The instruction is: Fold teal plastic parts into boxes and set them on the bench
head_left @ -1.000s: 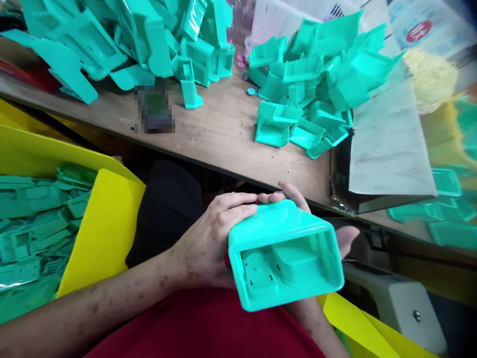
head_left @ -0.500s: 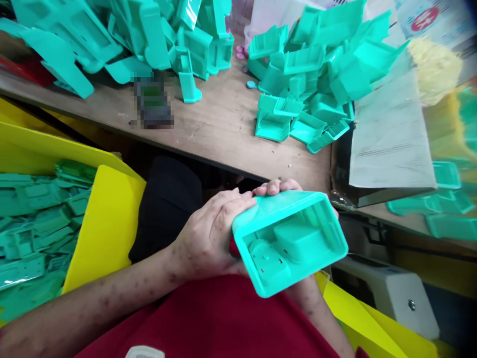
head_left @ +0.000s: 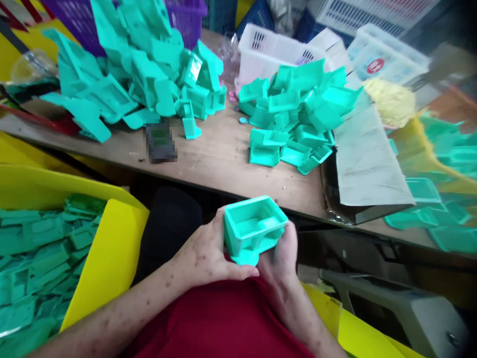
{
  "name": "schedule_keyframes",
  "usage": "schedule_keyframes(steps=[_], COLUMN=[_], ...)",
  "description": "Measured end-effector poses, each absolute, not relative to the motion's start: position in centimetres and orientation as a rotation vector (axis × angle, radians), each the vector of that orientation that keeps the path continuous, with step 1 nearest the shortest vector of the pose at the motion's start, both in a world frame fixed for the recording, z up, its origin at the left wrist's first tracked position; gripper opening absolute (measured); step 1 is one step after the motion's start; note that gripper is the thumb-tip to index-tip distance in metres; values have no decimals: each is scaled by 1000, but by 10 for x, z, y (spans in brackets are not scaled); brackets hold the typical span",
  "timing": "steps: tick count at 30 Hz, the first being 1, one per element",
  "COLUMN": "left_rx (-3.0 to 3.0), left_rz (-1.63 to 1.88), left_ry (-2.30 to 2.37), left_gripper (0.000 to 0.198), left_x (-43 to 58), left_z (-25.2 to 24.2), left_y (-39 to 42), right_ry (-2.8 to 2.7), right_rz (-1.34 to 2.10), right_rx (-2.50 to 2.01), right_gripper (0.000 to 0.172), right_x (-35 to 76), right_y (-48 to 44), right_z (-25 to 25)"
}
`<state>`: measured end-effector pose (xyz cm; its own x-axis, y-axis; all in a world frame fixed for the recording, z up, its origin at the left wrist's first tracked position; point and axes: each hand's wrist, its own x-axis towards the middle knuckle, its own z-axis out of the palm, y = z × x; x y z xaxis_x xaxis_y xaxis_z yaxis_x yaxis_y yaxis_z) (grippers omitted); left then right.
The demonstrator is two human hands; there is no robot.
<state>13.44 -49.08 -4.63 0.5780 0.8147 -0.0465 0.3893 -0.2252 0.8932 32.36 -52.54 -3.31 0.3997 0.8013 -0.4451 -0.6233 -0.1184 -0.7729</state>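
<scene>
In the head view, the left hand (head_left: pixel 206 253) and the right hand (head_left: pixel 281 256) are both holding one teal plastic housing (head_left: pixel 253 228), each grip wrapped tight around a side. The housing is sitting low in front of the red shirt (head_left: pixel 223 323), its open side facing up, just below the edge of the wooden worktop (head_left: pixel 219 154). Two heaps of teal parts (head_left: pixel 294 114) are lying on the worktop, and a yellow bin (head_left: pixel 112 248) is standing to the left.

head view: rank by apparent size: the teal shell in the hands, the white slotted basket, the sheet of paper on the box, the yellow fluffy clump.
1. sheet of paper, largest
2. white slotted basket, partly hidden
3. teal shell, close to the camera, so its rank against the basket is unsure
4. yellow fluffy clump, blurred
</scene>
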Motion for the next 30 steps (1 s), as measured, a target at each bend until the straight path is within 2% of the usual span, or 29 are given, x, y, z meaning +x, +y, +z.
schedule_keyframes(steps=[3,7,10,13,15,18,23,25,30], left_rx=[1784,1736,1711,1684,1717,1797,1928,1958,1987], left_rz=[335,199,149,82,16,-77,-178,-159,-248], left_ry=[977,935,895,830,781,695,632,578,501], left_gripper=[106,101,92,70,63,71,68,67,63], left_x=[125,126,138,156,165,174,192,198,199], left_z=[-45,-37,-35,-40,-45,-47,-35,-30,-25], left_y=[-480,-471,-474,-478,-479,-478,-471,-472,-478], right_ry=[-44,44,8,-77,-107,-55,-34,-56,-188], right_rz=[1338,1389,1308,1148,1072,990,822,771,776], right_rx=[-1135,-1146,-1195,-1288,-1320,-1291,-1259,-1264,-1254], right_gripper=[43,57,69,77,75,71,46,41,57], right_x=[315,313,327,346,354,355,360,363,359], right_y=[-534,-548,-557,-566,-575,-593,-617,-627,-646], right_z=[-45,-55,-58,-62,-66,-68,-58,-52,-47])
